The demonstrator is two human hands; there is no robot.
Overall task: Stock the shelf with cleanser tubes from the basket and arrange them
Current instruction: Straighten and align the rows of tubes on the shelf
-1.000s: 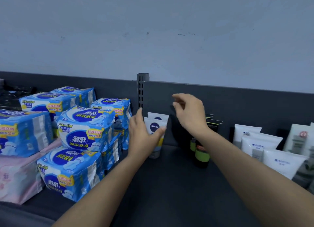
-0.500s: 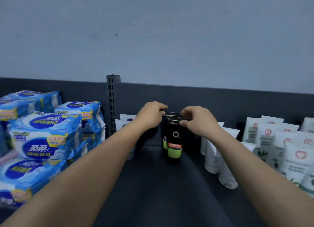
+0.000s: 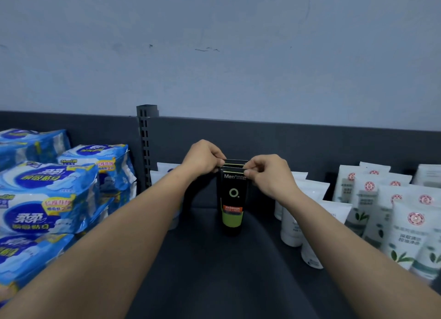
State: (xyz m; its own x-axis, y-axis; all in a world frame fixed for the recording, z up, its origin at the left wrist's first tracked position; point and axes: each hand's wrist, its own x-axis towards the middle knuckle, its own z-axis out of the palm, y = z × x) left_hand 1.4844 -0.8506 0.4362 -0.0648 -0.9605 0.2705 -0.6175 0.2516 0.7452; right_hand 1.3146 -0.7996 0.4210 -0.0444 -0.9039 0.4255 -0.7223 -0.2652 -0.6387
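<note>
My left hand (image 3: pixel 202 158) and right hand (image 3: pixel 269 175) each pinched a top corner of the upright black-and-green plastic cleanser tubes (image 3: pixel 232 199) standing on the dark grey shelf (image 3: pixel 214 271).

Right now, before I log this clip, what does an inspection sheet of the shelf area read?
Surface: dark shelf, flat.
Job's things: black tubes upright in a row front to back; white tubes at right.
Clutter: blue packs stacked at left.
Hands: left hand and right hand pinch the black tubes' top edges.
Cables: nothing seen.
Surroundings: back panel, slotted post, pale wall.
</note>
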